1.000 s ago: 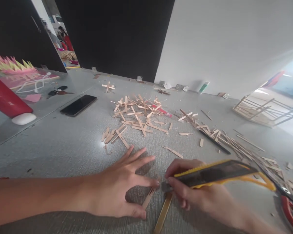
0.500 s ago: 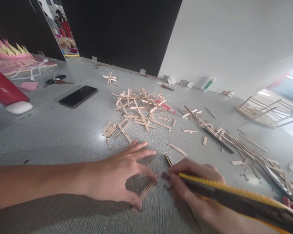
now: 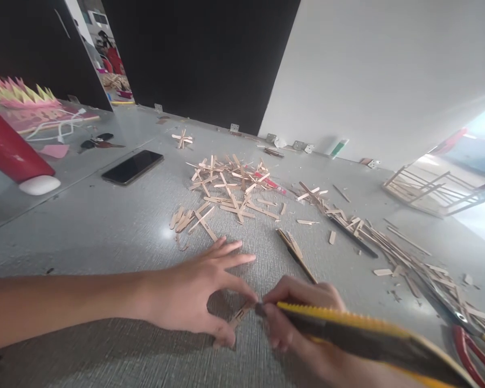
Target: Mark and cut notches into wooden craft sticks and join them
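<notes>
My left hand (image 3: 198, 288) reaches in from the left, its outer fingers spread. Its thumb and index fingertip press on the two ends of a short craft stick (image 3: 241, 313) lying on the table. My right hand (image 3: 307, 310) grips a yellow and black utility knife (image 3: 347, 331). The knife's dark tip is at the stick's upper right end, by my left index fingertip; whether it touches the wood I cannot tell. Just beyond my right hand lies a dark pencil (image 3: 295, 254), beside a loose stick.
Several crossed craft sticks (image 3: 234, 202) are heaped ahead. Stick scraps, a long dark blade (image 3: 353, 237) and red-handled scissors (image 3: 464, 345) lie to the right. A phone (image 3: 133, 167) and a red cylinder (image 3: 16, 143) are on the left. Panels stand behind.
My right hand has moved left and slightly down, bringing the knife tip to the stick's end. More of the pencil shows. My left hand stays on the stick. The view has shifted slightly.
</notes>
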The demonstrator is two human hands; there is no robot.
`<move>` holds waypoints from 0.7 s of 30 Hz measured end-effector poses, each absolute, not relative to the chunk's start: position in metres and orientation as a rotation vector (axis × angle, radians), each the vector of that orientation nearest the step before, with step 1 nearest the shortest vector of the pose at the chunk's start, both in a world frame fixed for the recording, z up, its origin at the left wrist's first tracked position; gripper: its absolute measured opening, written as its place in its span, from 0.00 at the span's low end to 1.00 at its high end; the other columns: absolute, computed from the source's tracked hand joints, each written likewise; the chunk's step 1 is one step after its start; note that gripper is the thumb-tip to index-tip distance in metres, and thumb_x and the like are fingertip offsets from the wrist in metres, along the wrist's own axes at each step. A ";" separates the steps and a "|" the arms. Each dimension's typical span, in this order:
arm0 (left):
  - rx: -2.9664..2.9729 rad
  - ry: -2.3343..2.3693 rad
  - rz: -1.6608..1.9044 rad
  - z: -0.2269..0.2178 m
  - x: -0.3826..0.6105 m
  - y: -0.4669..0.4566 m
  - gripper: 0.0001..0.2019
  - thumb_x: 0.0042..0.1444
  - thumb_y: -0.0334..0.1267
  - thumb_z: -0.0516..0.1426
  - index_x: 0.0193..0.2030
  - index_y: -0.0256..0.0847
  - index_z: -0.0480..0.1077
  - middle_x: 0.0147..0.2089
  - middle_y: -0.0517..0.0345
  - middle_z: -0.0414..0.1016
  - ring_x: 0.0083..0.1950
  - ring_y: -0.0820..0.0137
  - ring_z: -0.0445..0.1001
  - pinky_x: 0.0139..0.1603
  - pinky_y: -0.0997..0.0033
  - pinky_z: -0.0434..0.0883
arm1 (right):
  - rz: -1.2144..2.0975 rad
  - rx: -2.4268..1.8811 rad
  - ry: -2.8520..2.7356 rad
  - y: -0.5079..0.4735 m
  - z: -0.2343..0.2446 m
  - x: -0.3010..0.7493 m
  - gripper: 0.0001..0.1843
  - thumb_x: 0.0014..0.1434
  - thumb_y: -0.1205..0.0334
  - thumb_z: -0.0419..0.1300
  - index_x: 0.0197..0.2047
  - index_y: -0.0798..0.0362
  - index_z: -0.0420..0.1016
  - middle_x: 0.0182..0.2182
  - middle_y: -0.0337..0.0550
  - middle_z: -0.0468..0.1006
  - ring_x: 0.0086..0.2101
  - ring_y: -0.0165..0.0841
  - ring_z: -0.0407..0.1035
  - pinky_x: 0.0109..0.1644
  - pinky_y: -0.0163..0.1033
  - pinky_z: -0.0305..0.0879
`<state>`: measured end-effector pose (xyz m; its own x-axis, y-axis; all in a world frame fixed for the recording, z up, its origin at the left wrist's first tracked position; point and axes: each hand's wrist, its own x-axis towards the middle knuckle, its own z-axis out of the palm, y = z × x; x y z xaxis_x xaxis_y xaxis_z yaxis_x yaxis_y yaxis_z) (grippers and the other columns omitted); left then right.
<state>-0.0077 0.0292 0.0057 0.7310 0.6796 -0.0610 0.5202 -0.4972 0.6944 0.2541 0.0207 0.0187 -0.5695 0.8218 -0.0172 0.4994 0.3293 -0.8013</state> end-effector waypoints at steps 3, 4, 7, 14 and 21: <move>2.236 0.926 0.281 0.005 -0.005 0.029 0.29 0.54 0.50 0.72 0.62 0.63 0.74 0.80 0.56 0.49 0.81 0.43 0.39 0.73 0.22 0.40 | 1.156 -1.066 -2.165 0.006 0.007 0.244 0.13 0.68 0.52 0.59 0.33 0.49 0.70 0.18 0.34 0.75 0.18 0.28 0.67 0.24 0.34 0.63; 2.239 0.932 0.270 0.005 -0.004 0.029 0.30 0.54 0.49 0.73 0.63 0.62 0.74 0.80 0.55 0.49 0.81 0.43 0.39 0.74 0.23 0.41 | 1.162 -1.068 -2.165 0.005 0.004 0.242 0.14 0.68 0.53 0.58 0.32 0.49 0.69 0.18 0.34 0.74 0.18 0.28 0.68 0.25 0.34 0.62; 2.233 0.940 0.240 0.007 -0.003 0.029 0.31 0.53 0.49 0.73 0.64 0.62 0.73 0.81 0.54 0.48 0.81 0.44 0.37 0.74 0.24 0.41 | 1.150 -1.104 -2.201 0.008 0.002 0.239 0.17 0.71 0.52 0.56 0.31 0.49 0.67 0.19 0.34 0.75 0.19 0.28 0.69 0.28 0.35 0.64; 2.247 0.916 0.236 0.008 -0.001 0.031 0.31 0.53 0.52 0.72 0.64 0.65 0.73 0.81 0.56 0.44 0.81 0.44 0.35 0.74 0.25 0.38 | 1.159 -1.093 -2.211 0.012 0.002 0.239 0.16 0.71 0.52 0.55 0.33 0.50 0.71 0.20 0.35 0.76 0.20 0.28 0.69 0.27 0.34 0.62; 2.247 0.854 0.245 0.004 -0.004 0.037 0.31 0.54 0.54 0.71 0.64 0.63 0.73 0.82 0.55 0.40 0.81 0.45 0.33 0.75 0.28 0.35 | 1.071 -1.092 -2.254 0.012 0.003 0.237 0.13 0.70 0.56 0.57 0.33 0.50 0.71 0.19 0.31 0.70 0.19 0.26 0.62 0.26 0.33 0.59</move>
<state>-0.0042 0.0366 0.0045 0.7637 0.6419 -0.0697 0.5075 -0.5300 0.6793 0.2368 0.0124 0.0031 -0.6062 0.7946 0.0339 0.4755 0.3963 -0.7854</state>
